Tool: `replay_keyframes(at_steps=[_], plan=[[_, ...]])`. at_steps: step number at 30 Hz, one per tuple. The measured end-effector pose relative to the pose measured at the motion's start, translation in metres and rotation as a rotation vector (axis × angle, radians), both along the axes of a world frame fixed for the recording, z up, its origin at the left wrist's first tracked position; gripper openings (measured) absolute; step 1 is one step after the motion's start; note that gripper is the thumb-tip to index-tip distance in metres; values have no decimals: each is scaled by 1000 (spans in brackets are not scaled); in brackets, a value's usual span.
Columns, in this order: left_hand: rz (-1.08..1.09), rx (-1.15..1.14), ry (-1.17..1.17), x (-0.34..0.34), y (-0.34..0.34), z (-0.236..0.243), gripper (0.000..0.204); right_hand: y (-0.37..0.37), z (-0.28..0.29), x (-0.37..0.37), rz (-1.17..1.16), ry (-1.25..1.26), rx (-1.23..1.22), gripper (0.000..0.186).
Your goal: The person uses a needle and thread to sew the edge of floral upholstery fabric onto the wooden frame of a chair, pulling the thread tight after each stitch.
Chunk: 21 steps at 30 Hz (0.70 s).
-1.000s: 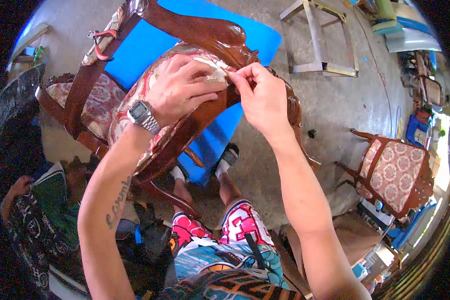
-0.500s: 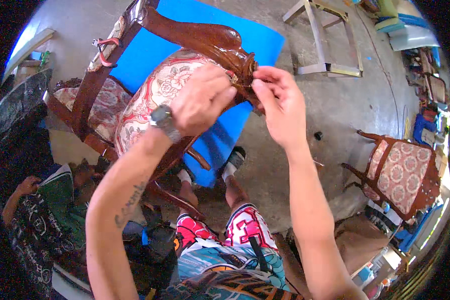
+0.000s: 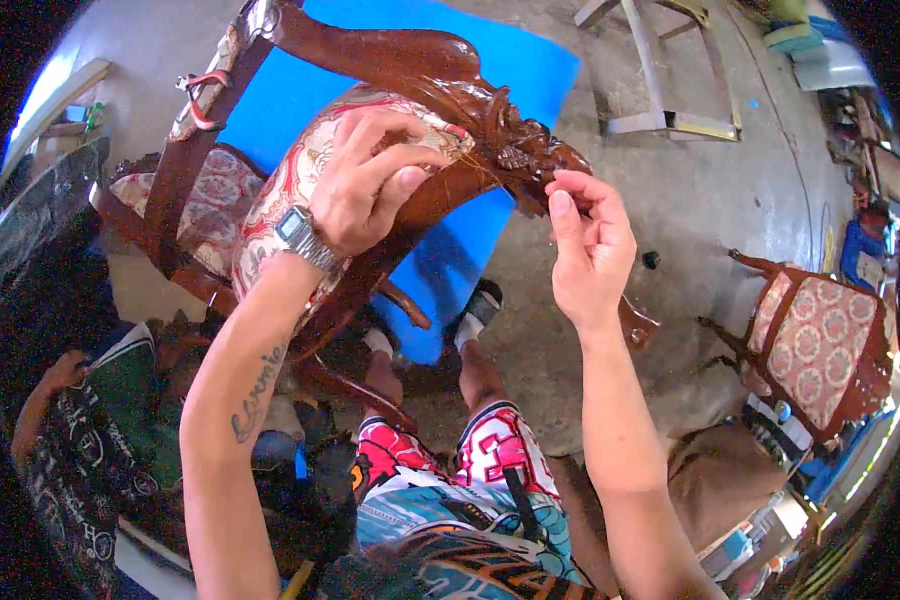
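Observation:
A dark, glossy wooden chair with carved scrollwork lies tilted in front of me. Its padded seat is covered in cream and red floral fabric. My left hand rests over this cover near its corner, fingers bent and apart, with nothing visible in them. Fine yellowish strands show at the fabric's corner beside the carving. Just right of the carved wood, my right hand is closed in a pinch, thumb against fingers. Whatever it holds, if anything, is too small to make out.
Red-handled pliers hang on the frame at left. A blue sheet lies beneath the chair. Beyond stands a bare stool frame. Another upholstered chair is at right. A person sits close by at lower left.
My right hand has drawn away from the carved wood, right and slightly toward me. My left hand has shifted left and its fingers have spread, uncovering the fabric's corner.

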State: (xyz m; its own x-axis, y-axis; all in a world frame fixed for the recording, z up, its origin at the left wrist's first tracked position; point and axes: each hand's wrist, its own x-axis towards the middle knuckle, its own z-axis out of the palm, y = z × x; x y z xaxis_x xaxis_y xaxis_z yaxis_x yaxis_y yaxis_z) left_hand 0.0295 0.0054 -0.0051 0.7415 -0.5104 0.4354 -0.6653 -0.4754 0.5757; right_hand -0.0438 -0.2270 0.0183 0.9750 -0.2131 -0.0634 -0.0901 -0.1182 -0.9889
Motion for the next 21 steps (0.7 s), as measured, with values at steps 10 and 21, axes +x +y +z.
replay_keyframes(at_steps=[10,21], plan=[[90,-8,88,-8,-4,12,12,-4,-5,0,28,-51,-44,19],[84,-746,800,-85,-15,30,26,67,25,-40,278,-365,-309,21]])
